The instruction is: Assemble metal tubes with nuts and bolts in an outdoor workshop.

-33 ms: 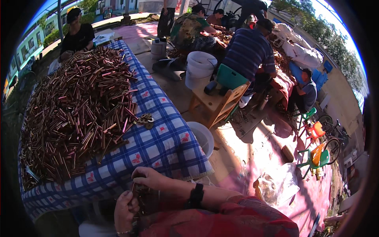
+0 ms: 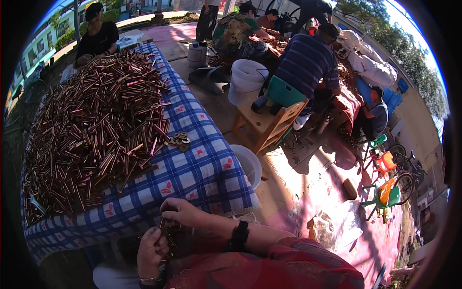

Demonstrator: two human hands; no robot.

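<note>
Below the near edge of the table, my left hand (image 2: 152,248) is closed with the thumb up, around the lower part of a thin coppery metal tube (image 2: 162,224). Fingers of my right hand (image 2: 182,212) bend over the tube's upper end, pinched on it. More metal pieces sit in the shadow beneath my hands, too dark to make out. On the table, a large heap of similar coppery tubes (image 2: 96,130) covers most of the blue checked tablecloth (image 2: 192,159). Beside the heap lies a small pile of brass-coloured washers (image 2: 181,140).
Right of the table stand a white bucket (image 2: 245,82), another white tub (image 2: 248,164) and a wooden chair (image 2: 269,123). A person in black (image 2: 98,36) sits at the table's far end. Several people work around another heap at the back. Small green chairs (image 2: 387,195) stand at the right.
The whole view has shifted slightly. My right hand has lifted a little at the tube's upper end, and my left hand stays closed around it.
</note>
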